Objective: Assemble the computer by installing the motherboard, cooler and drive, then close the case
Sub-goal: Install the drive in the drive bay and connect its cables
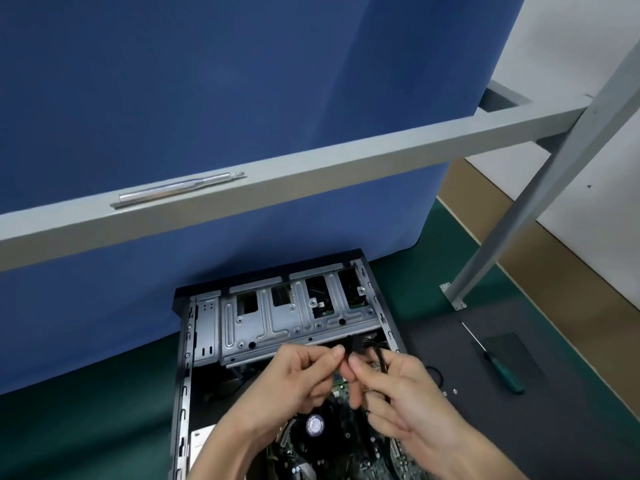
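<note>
Two hands meet over the open case [184,341]. Left hand [298,379] and right hand [401,407] both pinch a black plug [347,342] with their fingers [330,356], above the motherboard [298,459]. Pulling too hard could snap its thin wires.

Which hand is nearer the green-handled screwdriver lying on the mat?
Right. The right hand pinches the black cable over the case, with the screwdriver to its right; the left hand pinches it too, on the far side.
</note>
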The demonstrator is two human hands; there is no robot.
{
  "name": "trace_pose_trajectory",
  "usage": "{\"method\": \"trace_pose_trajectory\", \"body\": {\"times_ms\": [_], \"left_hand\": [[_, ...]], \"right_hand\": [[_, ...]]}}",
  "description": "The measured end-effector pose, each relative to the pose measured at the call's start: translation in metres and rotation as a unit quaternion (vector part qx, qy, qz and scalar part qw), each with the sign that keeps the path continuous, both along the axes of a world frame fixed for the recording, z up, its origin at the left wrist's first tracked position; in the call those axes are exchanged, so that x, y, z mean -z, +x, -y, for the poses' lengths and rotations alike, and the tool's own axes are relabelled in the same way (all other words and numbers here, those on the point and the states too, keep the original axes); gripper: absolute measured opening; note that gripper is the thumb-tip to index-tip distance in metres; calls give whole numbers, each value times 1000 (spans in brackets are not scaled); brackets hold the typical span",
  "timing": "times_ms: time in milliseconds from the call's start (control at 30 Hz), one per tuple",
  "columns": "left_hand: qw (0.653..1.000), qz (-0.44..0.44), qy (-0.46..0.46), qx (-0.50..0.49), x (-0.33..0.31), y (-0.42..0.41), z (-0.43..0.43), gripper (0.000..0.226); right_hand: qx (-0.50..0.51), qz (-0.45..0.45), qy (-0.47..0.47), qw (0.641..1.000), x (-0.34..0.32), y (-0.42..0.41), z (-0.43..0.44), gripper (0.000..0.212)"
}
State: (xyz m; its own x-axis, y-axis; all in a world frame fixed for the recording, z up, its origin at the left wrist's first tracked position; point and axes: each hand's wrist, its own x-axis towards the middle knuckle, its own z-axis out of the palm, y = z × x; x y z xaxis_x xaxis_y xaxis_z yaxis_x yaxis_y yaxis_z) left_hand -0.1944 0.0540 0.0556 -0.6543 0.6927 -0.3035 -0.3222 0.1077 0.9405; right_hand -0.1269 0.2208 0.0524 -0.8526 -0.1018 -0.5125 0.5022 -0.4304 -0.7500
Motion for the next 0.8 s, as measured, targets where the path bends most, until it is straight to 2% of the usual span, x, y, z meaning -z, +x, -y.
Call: {"method": "trace_pose_trajectory", "body": {"times_ms": [133, 267, 333, 433, 500, 633, 700, 800], "left_hand": [[999, -10, -27, 45, 4, 2, 8, 43], [995, 51, -16, 80, 12, 4, 16, 44], [997, 45, -12, 65, 19, 6, 17, 43], [998, -47, -11, -48, 28, 11, 16, 21], [983, -142, -44, -109, 32, 13, 16, 20], [952, -261, -104, -124, 37, 19, 15, 17], [947, -268, -140, -111, 42, 20, 18, 16], [945, -216, -214, -122, 56, 17, 30, 12]], "right_hand": [[-2, 17, -33, 999, 6, 5, 5, 25], [6, 40, -75, 996, 12, 7, 8, 25], [18, 49, -83, 995, 15, 7, 9, 25], [46, 69, -101, 991, 21, 6, 11, 33], [50, 77, -108, 990, 24, 6, 14, 35], [39, 90, -95, 991, 29, 7, 18, 28], [19, 102, -55, 993, 34, 10, 19, 32], [-12, 106, 31, 994, 39, 16, 12, 36]]}}
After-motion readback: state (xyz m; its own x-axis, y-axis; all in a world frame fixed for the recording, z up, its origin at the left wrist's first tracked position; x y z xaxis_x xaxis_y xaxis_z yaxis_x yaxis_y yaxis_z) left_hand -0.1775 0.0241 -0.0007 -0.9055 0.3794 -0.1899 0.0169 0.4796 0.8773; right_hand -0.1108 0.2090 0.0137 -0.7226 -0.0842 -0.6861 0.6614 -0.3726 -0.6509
